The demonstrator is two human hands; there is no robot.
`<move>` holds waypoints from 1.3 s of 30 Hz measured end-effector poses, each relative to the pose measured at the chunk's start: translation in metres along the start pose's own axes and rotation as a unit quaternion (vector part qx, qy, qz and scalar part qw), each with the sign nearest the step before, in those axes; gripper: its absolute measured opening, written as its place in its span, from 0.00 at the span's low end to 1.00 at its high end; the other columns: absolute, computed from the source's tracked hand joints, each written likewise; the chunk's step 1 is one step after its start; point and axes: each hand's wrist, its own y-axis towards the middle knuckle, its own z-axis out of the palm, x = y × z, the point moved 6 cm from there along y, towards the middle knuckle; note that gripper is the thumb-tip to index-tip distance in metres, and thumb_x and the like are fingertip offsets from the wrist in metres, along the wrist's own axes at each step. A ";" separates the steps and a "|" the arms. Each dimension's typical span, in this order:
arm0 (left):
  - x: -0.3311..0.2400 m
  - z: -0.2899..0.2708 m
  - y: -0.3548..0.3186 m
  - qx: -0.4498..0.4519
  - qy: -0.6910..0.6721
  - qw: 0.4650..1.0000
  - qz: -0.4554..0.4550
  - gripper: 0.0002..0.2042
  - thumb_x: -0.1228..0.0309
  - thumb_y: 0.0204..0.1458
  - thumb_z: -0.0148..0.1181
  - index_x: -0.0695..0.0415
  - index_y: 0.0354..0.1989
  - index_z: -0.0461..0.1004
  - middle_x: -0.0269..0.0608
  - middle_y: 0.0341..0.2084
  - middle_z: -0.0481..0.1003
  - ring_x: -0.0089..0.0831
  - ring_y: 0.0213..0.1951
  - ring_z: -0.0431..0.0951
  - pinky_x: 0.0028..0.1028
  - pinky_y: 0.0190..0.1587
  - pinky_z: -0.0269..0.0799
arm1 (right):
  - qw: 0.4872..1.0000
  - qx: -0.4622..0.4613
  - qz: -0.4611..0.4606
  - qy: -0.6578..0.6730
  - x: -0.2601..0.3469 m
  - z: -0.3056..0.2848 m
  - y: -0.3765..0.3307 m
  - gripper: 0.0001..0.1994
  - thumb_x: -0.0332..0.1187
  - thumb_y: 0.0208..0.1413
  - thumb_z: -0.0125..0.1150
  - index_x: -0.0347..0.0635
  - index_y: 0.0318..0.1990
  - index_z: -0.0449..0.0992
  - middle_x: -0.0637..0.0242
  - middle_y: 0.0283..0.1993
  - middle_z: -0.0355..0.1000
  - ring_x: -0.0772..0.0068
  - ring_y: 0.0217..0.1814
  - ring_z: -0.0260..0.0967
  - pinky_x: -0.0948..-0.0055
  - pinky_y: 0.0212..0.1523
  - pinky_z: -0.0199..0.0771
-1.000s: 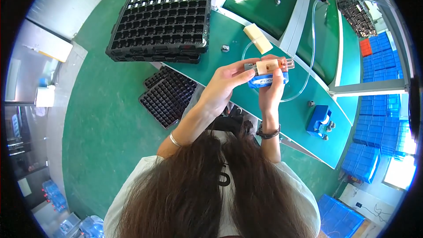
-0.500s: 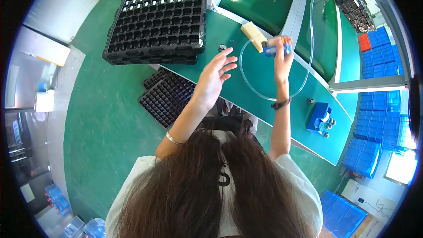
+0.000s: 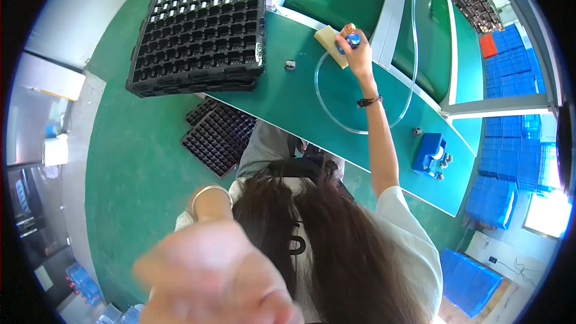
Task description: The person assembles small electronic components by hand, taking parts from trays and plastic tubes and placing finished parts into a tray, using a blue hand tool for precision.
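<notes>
My right hand (image 3: pixel 358 59) is closed around a blue air gun (image 3: pixel 349 42) with a brass-coloured end, held over the far edge of the green table; the fingers hide part of it. A clear hose (image 3: pixel 318 87) loops across the tabletop and seems to run up to it. Beside this hand lies a pale yellow block (image 3: pixel 327 38). My left hand (image 3: pixel 210 270) is raised off the table, close to the camera, blurred and large, so its fingers do not show clearly. A small metal part (image 3: pixel 290 65) sits on the table, left of the block.
A stacked black tray (image 3: pixel 198 36), its far rows filled with metal parts, stands at the table's left. More black trays (image 3: pixel 221 138) are below the table's edge. On the right sits a blue holder (image 3: pixel 429 155) with small metal parts. A white frame post (image 3: pixel 393 15) borders the green belts.
My left hand has swung from above the table back toward me and up near the camera. The right hand has shifted slightly left and away, still holding the air gun, which is turned differently.
</notes>
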 end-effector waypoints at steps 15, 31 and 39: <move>0.001 0.030 0.023 0.296 0.031 0.955 -0.011 0.30 0.79 0.44 0.49 0.40 0.57 0.55 0.22 0.48 0.54 0.27 0.46 0.58 0.25 0.39 0.62 | 0.993 0.117 0.014 -0.009 -0.003 -0.015 -0.010 0.35 0.41 0.36 0.71 0.38 0.53 0.62 0.64 0.39 0.63 0.73 0.36 0.58 0.75 0.39 0.65; 0.077 -0.020 -0.054 0.251 0.230 0.901 -0.268 0.13 0.86 0.34 0.47 0.63 0.30 0.72 0.47 0.30 0.71 0.36 0.33 0.71 0.28 0.34 0.68 | 0.998 0.037 0.041 0.011 0.007 0.013 0.004 0.23 0.44 0.43 0.66 0.35 0.41 0.72 0.58 0.30 0.73 0.70 0.29 0.70 0.73 0.34 0.70; 0.272 -0.151 -0.172 0.311 0.508 0.728 -0.339 0.09 0.75 0.45 0.54 0.57 0.37 0.73 0.39 0.33 0.73 0.33 0.35 0.71 0.28 0.41 0.66 | 0.991 0.108 0.071 0.038 0.016 0.018 0.004 0.20 0.41 0.45 0.64 0.37 0.43 0.72 0.67 0.29 0.71 0.80 0.30 0.66 0.76 0.34 0.69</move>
